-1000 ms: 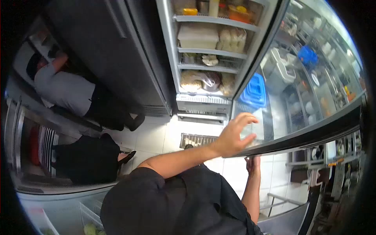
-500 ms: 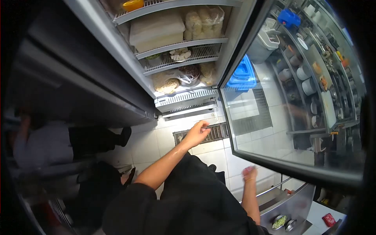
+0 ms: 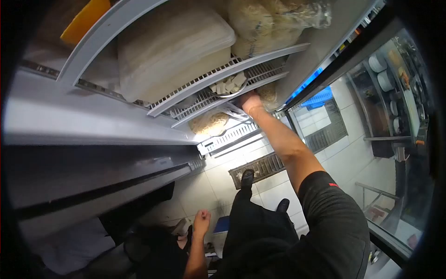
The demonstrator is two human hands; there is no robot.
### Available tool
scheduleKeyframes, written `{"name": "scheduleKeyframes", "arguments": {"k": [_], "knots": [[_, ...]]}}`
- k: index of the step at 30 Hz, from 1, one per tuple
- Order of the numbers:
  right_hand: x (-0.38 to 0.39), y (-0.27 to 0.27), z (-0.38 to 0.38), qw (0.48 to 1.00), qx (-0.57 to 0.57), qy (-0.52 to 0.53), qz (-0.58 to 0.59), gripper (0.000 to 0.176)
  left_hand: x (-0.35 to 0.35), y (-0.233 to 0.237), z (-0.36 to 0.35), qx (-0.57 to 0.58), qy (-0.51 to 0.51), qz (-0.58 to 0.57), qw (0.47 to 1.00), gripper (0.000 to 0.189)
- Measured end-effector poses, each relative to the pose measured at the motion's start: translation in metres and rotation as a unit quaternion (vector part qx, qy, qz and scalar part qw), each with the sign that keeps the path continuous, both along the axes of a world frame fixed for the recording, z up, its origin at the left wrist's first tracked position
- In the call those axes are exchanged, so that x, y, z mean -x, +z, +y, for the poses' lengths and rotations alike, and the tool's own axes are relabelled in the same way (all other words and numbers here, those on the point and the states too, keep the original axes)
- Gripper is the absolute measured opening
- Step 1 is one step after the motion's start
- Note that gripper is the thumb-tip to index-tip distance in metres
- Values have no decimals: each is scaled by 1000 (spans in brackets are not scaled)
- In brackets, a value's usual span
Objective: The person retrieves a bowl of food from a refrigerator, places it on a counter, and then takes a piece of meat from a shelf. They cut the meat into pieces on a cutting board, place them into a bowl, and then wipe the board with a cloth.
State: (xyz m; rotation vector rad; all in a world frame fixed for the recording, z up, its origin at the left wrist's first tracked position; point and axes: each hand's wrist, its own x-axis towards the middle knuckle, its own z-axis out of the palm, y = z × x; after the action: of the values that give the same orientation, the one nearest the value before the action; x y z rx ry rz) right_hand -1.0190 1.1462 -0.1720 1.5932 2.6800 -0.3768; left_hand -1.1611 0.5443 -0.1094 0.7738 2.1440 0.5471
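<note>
My right hand (image 3: 250, 101) reaches into the bottom level of the fridge, under the lowest wire shelf (image 3: 200, 104). Its fingers are hidden in there, so what they touch does not show. A clear bag of pale food (image 3: 209, 123) lies to its left, and another bag (image 3: 268, 94) sits close on its right. Just above the hand, a bowl of white cubed pieces (image 3: 229, 85) rests on the wire shelf. My left hand (image 3: 202, 222) hangs low over the floor, fingers curled in, with nothing visible in them.
Higher up stand a large white lidded tub (image 3: 176, 46), filled plastic bags (image 3: 274, 23) and an orange container (image 3: 86, 21). The glass door (image 3: 334, 121) is swung out on the right. Another person's dark clothing (image 3: 153, 253) shows at lower left. A floor grate (image 3: 262, 169) lies below the fridge.
I have come nearer to the fridge. My right hand has gone from low beside the door into the bottom level. My left hand has dropped back, away from the fridge front.
</note>
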Motion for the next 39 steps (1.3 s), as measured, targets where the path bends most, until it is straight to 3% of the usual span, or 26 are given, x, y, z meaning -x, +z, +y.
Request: {"name": "scheduleKeyframes", "arguments": {"k": [1,5,8,11,15,16,18,20,22,23,24,25,26,28,29,30,32,33,34,37,39], "knots": [[11,-8,10,999,1,-35,34,43,3,10,-11,43,-6,25,999,25],[23,-24,23,995,-96,8,-26,50,7,-11,-63,89,28,-4,996,26],[20,7,30,996,5,35,-77,52,3,-29,-70,125,-4,6,992,25],[10,45,25,978,124,38,-161,55,2,-28,-44,123,1,-101,987,36],[1,46,24,950,179,60,-248,59,-4,-20,-2,61,0,-103,993,26],[0,43,25,943,190,69,-264,61,-4,-24,7,67,-40,-106,991,28],[1,59,19,949,160,72,-263,57,-2,-28,47,80,-122,-113,983,34],[2,73,10,964,134,57,-222,54,-16,-15,145,25,-179,-148,972,42],[2,81,4,984,107,21,-141,52,-25,-33,256,-60,-293,-87,950,49],[3,69,7,988,68,31,-132,52,-28,-44,306,-168,-292,-35,941,48],[5,44,9,991,32,39,-124,53,-29,-21,364,-111,-274,-83,952,46],[4,28,15,992,-8,49,-119,53,-20,-74,394,-287,-240,-4,927,48],[5,23,18,993,29,44,-109,51,-10,-72,429,-204,-253,62,944,51],[7,-30,32,994,-23,66,-84,51,1,-39,468,-87,-203,101,970,50],[9,-48,34,994,-48,77,-68,51,2,-14,475,-57,-143,74,985,46],[2,-11,22,994,25,73,-72,50,5,-4,477,-13,-140,124,982,45],[4,-34,34,998,30,54,-10,50,24,-29,467,-116,-115,126,979,48],[5,-20,33,998,33,46,20,51,27,-23,459,-167,-100,125,973,49],[2,-7,32,996,72,39,34,50,30,-17,451,-140,-76,59,985,50],[0,-24,41,994,28,45,96,51,28,-43,421,-293,-77,118,946,65],[2,-7,40,995,35,47,81,49,22,-51,395,-265,-56,2,963,64]]}}
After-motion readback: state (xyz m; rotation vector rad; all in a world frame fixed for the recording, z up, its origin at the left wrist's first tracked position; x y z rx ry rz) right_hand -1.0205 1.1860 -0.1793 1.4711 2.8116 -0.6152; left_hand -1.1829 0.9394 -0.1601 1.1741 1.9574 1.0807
